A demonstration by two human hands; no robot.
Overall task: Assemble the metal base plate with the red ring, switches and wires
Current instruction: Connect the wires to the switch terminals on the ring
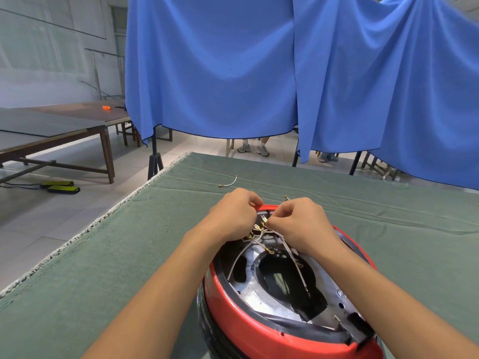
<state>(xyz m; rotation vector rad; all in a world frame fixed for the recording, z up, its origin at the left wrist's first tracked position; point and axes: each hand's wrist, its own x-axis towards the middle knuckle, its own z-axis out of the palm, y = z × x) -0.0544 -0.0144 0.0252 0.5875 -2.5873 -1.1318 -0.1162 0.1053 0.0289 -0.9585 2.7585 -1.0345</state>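
At frame centre, left hand [233,216] and right hand [298,221], fingers curled, pinching brass-tipped white wires [259,238] at far rim of red ring [233,301] on green cloth [103,268].

Worktop [103,268]: covered in green cloth, frayed whitish fringe along left edge. Blue curtain [220,68]: hangs in folds beyond far edge, on black stands [155,161]. Floor [51,211]: pale tiles. Wooden tables [85,130]: left of worktop, dark flat tops. Small orange object [106,107]: on farthest table. Wall [39,47]: pale, far left. Two yellow-black devices [60,186]: on floor beneath tables. Lighting: even, bright.
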